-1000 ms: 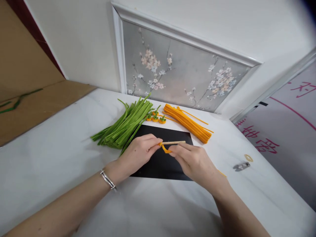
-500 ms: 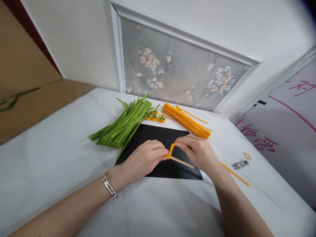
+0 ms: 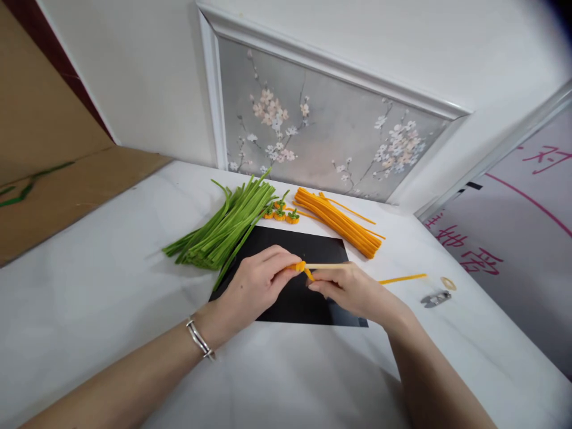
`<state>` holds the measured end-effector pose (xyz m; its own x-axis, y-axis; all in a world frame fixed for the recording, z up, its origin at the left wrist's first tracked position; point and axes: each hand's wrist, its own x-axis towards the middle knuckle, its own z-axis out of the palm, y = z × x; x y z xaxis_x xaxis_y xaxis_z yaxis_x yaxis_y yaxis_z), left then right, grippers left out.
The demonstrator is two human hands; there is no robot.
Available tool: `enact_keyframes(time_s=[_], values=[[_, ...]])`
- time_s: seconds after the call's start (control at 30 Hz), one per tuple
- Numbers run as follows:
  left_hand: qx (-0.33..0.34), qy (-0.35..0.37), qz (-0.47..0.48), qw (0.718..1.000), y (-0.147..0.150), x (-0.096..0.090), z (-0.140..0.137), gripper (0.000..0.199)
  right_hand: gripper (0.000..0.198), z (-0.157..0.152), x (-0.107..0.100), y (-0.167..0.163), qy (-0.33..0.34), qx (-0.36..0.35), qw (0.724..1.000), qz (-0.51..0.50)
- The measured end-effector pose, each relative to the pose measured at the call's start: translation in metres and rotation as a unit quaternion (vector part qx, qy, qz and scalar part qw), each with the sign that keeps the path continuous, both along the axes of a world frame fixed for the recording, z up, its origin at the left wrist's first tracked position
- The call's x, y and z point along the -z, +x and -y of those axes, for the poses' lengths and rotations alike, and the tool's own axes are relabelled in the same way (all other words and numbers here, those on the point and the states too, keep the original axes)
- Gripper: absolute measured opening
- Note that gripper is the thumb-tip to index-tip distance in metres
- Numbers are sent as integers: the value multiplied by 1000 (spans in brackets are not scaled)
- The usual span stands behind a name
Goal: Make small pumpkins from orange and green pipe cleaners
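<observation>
White table, black mat, green stem bundle, orange stem bundle, small orange-and-green pieces, metal snips, apparently a rubber band.

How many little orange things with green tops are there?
4. Three make a front row: the left one, the middle one and the right one. The back one sits behind the middle. The green bundle could hide more.

Left fingers and right fingers pinched near each other, forearms angled inward
</observation>
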<state>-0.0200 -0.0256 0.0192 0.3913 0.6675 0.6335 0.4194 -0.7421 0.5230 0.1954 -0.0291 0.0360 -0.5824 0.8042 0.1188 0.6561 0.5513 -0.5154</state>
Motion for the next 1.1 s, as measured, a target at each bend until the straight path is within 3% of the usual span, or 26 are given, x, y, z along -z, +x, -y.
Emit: enact_keyframes(time_s=[0.13, 0.23, 0.33, 0.43, 0.6, 0.83, 1.0, 1.1], values=[[-9, -94, -13, 995, 1, -3, -1, 11, 23, 1, 1, -4, 12, 21, 999, 23], [38, -193, -4, 980, 3, -6, 0, 14, 12, -3, 6, -4, -23, 50, 997, -49], [75, -249, 12, 965, 3, -9, 1, 18, 27, -8, 10, -3, -71, 46, 984, -156], [89, -284, 19, 954, 3, -11, 2, 19, 19, -11, 11, -4, -30, 42, 975, -215], [110, -314, 21, 943, 4, -15, 3, 25, 15, -7, 5, -10, 25, 24, 981, -193], [103, -300, -12, 948, 4, -16, 3, 27, 15, -4, 0, -12, 85, 10, 982, -169], [50, -220, -27, 974, 4, -13, 7, 14, 11, -4, 2, -14, 59, 50, 981, -177], [25, -155, -30, 987, 5, -10, 7, 19, 13, -3, 3, -16, 52, 44, 981, -181]])
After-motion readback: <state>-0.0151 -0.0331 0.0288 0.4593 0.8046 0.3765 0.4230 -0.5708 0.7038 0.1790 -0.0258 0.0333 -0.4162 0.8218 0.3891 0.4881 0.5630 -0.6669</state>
